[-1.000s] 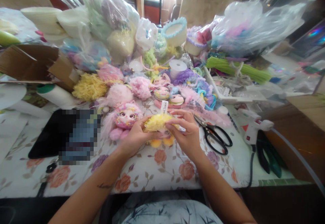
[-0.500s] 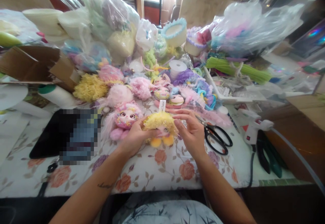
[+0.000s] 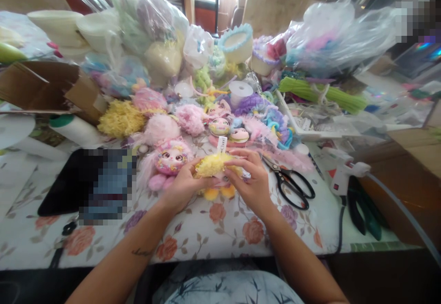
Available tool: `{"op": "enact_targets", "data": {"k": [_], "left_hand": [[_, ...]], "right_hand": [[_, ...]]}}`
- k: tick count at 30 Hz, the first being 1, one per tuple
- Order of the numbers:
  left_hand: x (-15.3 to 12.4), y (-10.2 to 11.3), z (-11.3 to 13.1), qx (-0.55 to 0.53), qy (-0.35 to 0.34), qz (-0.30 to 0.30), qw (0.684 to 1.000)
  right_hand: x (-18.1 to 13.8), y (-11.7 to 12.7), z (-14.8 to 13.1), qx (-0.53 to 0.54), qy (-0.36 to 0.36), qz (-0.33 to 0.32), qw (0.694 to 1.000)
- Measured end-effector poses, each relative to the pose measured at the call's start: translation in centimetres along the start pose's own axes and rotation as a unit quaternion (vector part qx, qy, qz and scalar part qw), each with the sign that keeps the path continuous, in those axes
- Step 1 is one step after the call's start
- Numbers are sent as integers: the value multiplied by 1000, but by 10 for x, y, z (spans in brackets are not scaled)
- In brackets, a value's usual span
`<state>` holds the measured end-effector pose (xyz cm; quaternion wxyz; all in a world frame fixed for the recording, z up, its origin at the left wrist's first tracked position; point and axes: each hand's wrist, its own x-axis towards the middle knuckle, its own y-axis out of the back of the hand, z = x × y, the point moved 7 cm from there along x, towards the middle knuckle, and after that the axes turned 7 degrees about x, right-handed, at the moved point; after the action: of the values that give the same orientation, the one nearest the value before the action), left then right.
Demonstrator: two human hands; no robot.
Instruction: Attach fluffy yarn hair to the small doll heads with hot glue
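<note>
A small doll (image 3: pixel 216 166) with curly yellow hair, orange feet and a white printed tag on top sits upright at the table's front middle. My left hand (image 3: pixel 184 184) is closed around its left side, thumb across the lower face. On the other side, my right hand (image 3: pixel 251 180) has its fingers on the hair and its thumb near the face, covering much of it. Close to my left hand sits a pink doll (image 3: pixel 171 159) with fluffy pink feet. Black-handled scissors (image 3: pixel 294 187) lie right of my right hand.
Doll faces, yarn balls and a ribbon spool (image 3: pixel 240 93) crowd the back. At right are a glue gun (image 3: pixel 341 175), green-handled pliers (image 3: pixel 365 212) and a white tray (image 3: pixel 299 127). A black tablet (image 3: pixel 64 184) lies left, near a cardboard box (image 3: pixel 41 83).
My right hand has moved left and come down onto the yellow doll's hair and side, hiding more of the face. The tag has turned slightly. My left hand keeps its hold.
</note>
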<state>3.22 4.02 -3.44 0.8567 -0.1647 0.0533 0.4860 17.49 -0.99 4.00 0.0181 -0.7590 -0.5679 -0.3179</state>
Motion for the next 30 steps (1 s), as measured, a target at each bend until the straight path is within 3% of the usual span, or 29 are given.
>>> {"op": "enact_targets", "data": {"k": [11,18,30], "left_hand": [[-1,0,1,5,9,-1,1000],[0,-1,0,-3,4,-9,1000],[-2,2,1,8,10,7,1000]], "right_hand": [[-1,6,5,62,-27,29,997],[-1,2,-1,9,-6,14,1000],[-1,4,0,10,-4,31,999]]}}
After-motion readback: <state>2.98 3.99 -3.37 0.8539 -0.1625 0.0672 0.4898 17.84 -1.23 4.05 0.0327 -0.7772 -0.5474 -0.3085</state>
